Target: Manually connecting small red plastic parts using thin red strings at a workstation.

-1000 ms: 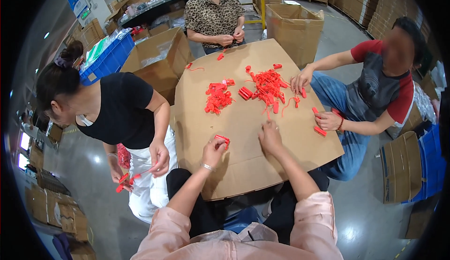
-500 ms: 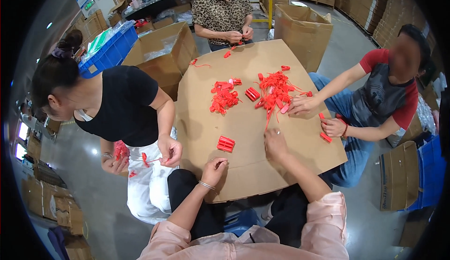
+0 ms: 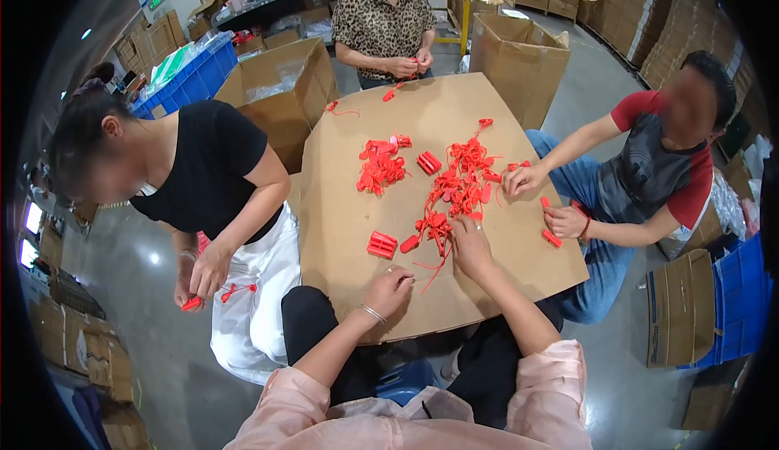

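Observation:
My right hand (image 3: 471,247) reaches over the cardboard tabletop (image 3: 454,296), its fingers closed at the near end of a tangled pile of small red plastic pieces with cords (image 3: 466,178). It seems to grip the red cords, though the fingertips are partly hidden. A clump of these pieces (image 3: 436,224) lies just left of it, with a loose cord trailing toward me. My left hand (image 3: 389,290) rests near the table's front edge, thumb and fingers pinched; what they hold, if anything, is too small to make out. Just beyond it sits a red bundle of rod-like pieces (image 3: 382,245).
A second red pile (image 3: 381,164) and another red bundle (image 3: 429,163) lie farther back. Co-workers sit left and right and one is across the table, all handling red pieces. Cardboard boxes (image 3: 519,64) and a blue crate (image 3: 182,73) stand around.
The corded pile has spread toward me, with a clump now beside my right hand. My left hand has shifted slightly right. The left co-worker has lowered both hands together.

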